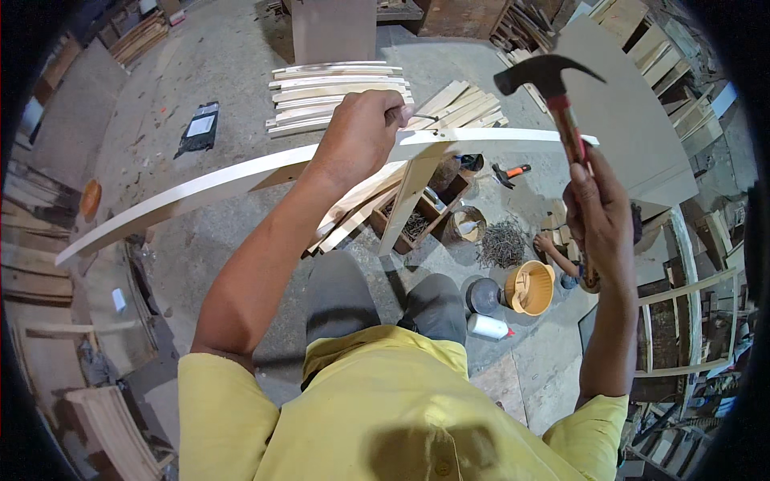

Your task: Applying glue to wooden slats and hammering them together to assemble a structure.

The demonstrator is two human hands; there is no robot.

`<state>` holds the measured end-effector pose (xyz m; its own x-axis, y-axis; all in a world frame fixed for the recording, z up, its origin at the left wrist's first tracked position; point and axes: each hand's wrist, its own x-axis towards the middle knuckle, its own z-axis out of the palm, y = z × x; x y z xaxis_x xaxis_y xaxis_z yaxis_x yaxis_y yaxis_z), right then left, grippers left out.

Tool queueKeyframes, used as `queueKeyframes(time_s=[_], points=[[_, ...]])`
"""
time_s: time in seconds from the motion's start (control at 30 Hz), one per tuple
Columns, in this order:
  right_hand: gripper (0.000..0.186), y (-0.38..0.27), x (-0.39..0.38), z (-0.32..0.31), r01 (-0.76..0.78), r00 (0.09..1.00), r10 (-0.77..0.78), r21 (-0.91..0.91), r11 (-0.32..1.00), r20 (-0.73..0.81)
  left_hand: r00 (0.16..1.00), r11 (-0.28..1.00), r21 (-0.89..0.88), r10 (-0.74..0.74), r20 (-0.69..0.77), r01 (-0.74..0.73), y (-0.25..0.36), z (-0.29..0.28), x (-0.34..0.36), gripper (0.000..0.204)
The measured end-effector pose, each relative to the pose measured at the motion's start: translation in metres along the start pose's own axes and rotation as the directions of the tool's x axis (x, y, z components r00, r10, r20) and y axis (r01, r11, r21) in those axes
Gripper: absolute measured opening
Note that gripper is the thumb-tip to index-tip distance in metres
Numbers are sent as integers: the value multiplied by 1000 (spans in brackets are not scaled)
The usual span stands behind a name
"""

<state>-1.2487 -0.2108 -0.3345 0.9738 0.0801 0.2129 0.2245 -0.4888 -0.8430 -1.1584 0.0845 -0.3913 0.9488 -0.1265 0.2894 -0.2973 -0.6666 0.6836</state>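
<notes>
A long pale wooden strip (200, 181) crosses in front of me, with an upright wooden piece (411, 200) meeting its underside. Above the strip, my left hand (365, 132) is closed, and a thin dark nail (427, 118) sticks out from its fingertips toward the right. Small dark spots mark the strip just below the nail's tip. Over at the right, my right hand (597, 210) grips the handle of a claw hammer (545, 76). The hammer is raised with its head up, clear of the strip.
Wooden slats (337, 96) lie stacked beyond the strip. Below it stand a wooden box of nails (413, 224), a nail heap (503, 243), an orange basket (529, 289) and a white bottle (488, 326). Another person's hand (547, 243) reaches in near the basket. A second hammer (510, 173) lies on the floor.
</notes>
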Motion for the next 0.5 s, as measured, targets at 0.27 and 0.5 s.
queueKeyframes(time_s=[0.27, 0.5], points=[[45, 9, -2, 9, -3, 1000, 4, -38, 999, 21, 991, 986, -105, 124, -48, -129, -3, 7, -3, 17], [43, 7, -2, 0, 150, 988, -151, -37, 988, -27, 992, 991, -50, 124, 2, -124, -2, 8, 0, 16]])
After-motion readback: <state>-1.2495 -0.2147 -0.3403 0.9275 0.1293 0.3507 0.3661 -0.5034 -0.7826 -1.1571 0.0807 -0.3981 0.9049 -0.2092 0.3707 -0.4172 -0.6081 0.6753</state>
